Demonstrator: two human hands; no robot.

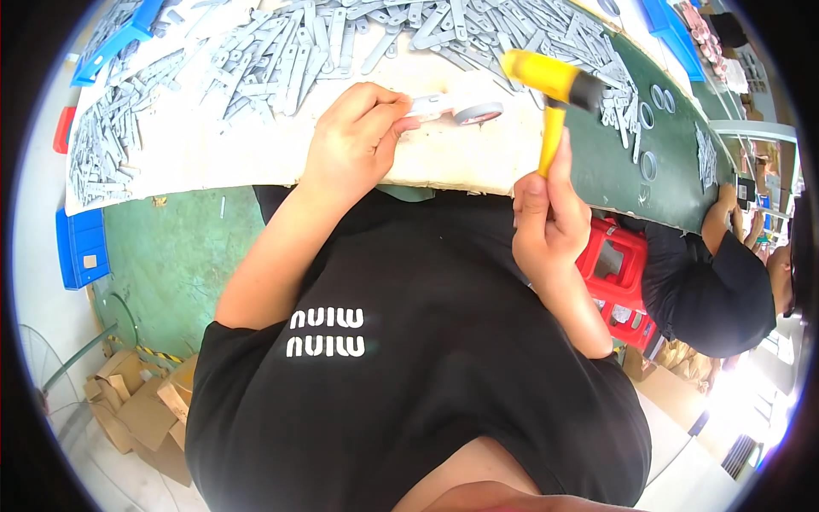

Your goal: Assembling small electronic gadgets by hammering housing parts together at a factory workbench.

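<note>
My left hand (354, 141) pinches one end of a flat grey strip (428, 104) between thumb and fingers, low over the pale board on the table. At the strip's far end sits a grey ring (479, 113); whether the two touch, I cannot tell. My right hand (553, 220) is closed around the yellow handle of a hammer (543, 75). Its yellow head has a black face pointing right and is raised to the right of the ring. A large heap of similar grey strips (290, 64) spreads along the far side of the board.
Several grey rings (648, 165) lie on the green tabletop (597, 158) at right. Blue bins (115, 53) stand at the far left and far right. A red stool (616, 264) is beside my right arm, near a co-worker in black (712, 294). Cardboard boxes (149, 414) sit lower left.
</note>
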